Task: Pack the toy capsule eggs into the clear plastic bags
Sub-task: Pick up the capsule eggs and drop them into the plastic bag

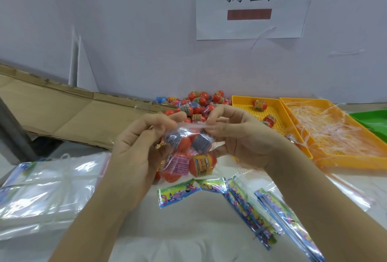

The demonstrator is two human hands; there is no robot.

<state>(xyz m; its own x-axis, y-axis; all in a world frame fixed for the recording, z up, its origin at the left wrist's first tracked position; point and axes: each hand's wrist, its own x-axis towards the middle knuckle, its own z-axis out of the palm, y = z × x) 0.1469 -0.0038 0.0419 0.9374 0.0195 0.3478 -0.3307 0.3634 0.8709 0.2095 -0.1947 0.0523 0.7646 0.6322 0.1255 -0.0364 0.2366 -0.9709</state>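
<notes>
Between my hands hangs a clear plastic bag (184, 148) with several red capsule eggs inside, wrapped in printed labels. My left hand (136, 148) pinches the bag's top edge on the left and my right hand (234, 136) pinches it on the right, above the white table. Behind the bag a heap of loose capsule eggs (199, 102) lies against the wall. A stack of empty clear bags (48, 190) lies flat at the near left.
Colourful header cards (247, 199) lie scattered below the bag. A yellow perforated tray (245, 102) holds a few eggs; a second yellow tray (356, 159) holds plastic strips. A green tray (374, 119) sits far right. Flattened cardboard (62, 110) leans at left.
</notes>
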